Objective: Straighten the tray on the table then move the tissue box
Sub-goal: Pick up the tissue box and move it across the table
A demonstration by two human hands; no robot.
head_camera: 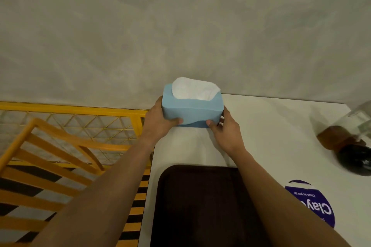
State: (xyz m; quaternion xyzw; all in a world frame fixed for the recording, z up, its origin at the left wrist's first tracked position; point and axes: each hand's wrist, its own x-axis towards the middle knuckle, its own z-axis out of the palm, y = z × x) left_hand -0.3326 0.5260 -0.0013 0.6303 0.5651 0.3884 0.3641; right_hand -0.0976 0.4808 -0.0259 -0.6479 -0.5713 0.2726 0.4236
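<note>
Nearest us, the dark brown rectangular plastic tray point(200, 204) sits square to the white table's point(281, 136) near left edge, so straightening looks done and the box move is on. Left hand point(158, 121) and right hand point(224, 131) clasp the light blue tissue box point(190, 112) by its ends at the far left corner against the grey wall point(180, 26). Next it needs setting down flat; the brown-capped glass jar point(345, 136) at the right edge and round purple sticker point(313, 204) are well clear.

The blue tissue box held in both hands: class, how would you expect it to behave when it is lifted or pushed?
Probably light: the tissue box sits between just the fingertips of the left hand and right hand. Its sides look soft and curved, so it may dent if squeezed. Flat-bottomed, it should slide on the table, not roll.
</note>
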